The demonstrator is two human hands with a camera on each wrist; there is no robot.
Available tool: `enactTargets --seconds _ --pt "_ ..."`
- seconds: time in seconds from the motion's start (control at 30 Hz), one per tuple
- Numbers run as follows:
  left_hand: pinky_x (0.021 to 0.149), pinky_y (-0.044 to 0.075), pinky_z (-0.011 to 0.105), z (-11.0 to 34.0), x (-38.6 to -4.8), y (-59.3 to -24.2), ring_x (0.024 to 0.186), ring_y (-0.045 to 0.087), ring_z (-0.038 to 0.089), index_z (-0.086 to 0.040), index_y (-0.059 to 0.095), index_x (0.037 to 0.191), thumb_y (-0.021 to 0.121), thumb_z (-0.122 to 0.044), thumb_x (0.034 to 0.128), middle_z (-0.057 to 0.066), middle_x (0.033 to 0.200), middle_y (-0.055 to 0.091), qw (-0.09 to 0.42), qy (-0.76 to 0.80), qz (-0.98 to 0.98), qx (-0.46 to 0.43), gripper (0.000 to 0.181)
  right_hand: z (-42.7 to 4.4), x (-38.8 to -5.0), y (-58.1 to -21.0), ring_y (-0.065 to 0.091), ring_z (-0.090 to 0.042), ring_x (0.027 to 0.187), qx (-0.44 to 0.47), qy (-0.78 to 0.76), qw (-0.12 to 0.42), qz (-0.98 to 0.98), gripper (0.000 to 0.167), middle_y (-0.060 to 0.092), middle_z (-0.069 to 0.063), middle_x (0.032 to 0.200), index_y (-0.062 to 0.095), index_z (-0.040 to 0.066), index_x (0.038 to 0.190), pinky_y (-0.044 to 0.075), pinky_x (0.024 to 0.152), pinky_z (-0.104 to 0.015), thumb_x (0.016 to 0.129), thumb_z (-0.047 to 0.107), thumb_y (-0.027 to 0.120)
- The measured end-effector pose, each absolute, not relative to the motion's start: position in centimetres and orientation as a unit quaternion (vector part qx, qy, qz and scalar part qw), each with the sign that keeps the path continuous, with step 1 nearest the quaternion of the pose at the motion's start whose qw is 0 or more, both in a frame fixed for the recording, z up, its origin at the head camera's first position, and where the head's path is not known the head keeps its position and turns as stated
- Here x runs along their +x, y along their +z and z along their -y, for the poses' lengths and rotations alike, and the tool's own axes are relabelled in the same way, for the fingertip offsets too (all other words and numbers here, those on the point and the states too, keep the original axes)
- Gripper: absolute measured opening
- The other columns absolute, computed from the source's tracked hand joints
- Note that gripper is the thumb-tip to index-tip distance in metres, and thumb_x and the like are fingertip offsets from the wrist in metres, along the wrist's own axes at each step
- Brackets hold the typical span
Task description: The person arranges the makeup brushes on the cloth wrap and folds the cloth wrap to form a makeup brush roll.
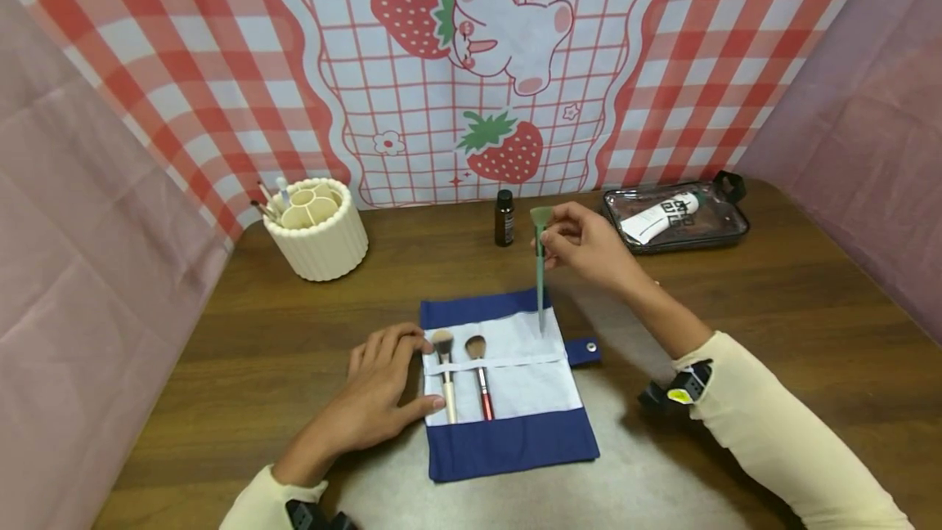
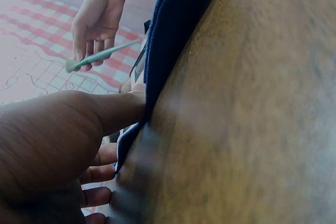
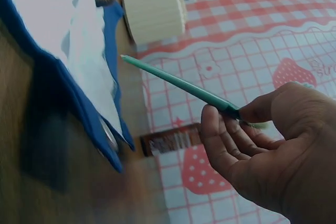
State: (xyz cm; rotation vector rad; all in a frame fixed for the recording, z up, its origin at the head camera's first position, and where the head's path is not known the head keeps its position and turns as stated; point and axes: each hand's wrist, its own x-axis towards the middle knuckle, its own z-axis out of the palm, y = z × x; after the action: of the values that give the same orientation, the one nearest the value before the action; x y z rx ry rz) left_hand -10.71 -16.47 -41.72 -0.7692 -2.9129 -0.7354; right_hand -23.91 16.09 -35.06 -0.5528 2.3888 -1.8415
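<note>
Right hand pinches a green brush near its bristles; from there the brush slants, handle tip down and toward the near side, over the far right part of an opened blue cloth pouch, whose left edge the left hand, farther off, touches, thumb spread from the fingers

Head view faces down toward twelve o'clock; nearer wrist views, eight and three around the roll, share the green brush.
</note>
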Motion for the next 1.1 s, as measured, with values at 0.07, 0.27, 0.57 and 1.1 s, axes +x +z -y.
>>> enactTargets --seconds 0.07,0.27,0.57,1.1 --pt "0.101 0.025 0.057 16.5 -10.7 -41.8 0.134 0.032 0.033 -0.015 0.051 0.127 0.077 -0.046 0.0864 0.010 0.144 0.040 0.021 -0.235 0.939 -0.248 0.057 -15.3 -24.0 -35.4 0.069 -0.026 0.081 -0.177 -0.618 0.042 -0.765 0.029 0.063 -0.030 0.110 0.045 -0.011 0.125 0.056 0.078 -0.050 0.100 0.000 0.056" --pt "0.100 0.024 0.057 16.5 -10.8 -41.9 0.134 0.031 0.032 -0.016 0.051 0.127 0.076 -0.047 0.0865 0.009 0.145 0.039 0.020 -0.234 0.940 -0.248 0.057 -13.1 -24.3 -36.6 0.067 -0.021 0.077 -0.167 -0.667 0.067 -0.723 0.034 0.056 -0.038 0.114 0.042 -0.013 0.128 0.057 0.077 -0.049 0.097 -0.006 0.055" --pt "0.101 0.024 0.057 16.4 -10.9 -41.8 0.134 0.032 0.032 -0.016 0.051 0.127 0.076 -0.048 0.0864 0.009 0.144 0.040 0.018 -0.230 0.942 -0.245 0.058 -11.4 -23.8 -38.1 0.065 -0.025 0.079 -0.160 -0.671 0.121 -0.714 0.041 0.057 -0.035 0.113 0.039 -0.008 0.137 0.057 0.077 -0.049 0.099 -0.005 0.054" --pt "0.100 0.025 0.056 16.5 -10.8 -41.6 0.135 0.031 0.032 -0.016 0.051 0.127 0.076 -0.048 0.0867 0.009 0.145 0.039 0.011 -0.233 0.942 -0.242 0.058 -11.0 -21.6 -39.4 0.066 -0.033 0.079 -0.160 -0.651 0.238 -0.703 0.043 0.057 -0.028 0.108 0.041 -0.007 0.135 0.058 0.072 -0.047 0.096 -0.008 0.058"
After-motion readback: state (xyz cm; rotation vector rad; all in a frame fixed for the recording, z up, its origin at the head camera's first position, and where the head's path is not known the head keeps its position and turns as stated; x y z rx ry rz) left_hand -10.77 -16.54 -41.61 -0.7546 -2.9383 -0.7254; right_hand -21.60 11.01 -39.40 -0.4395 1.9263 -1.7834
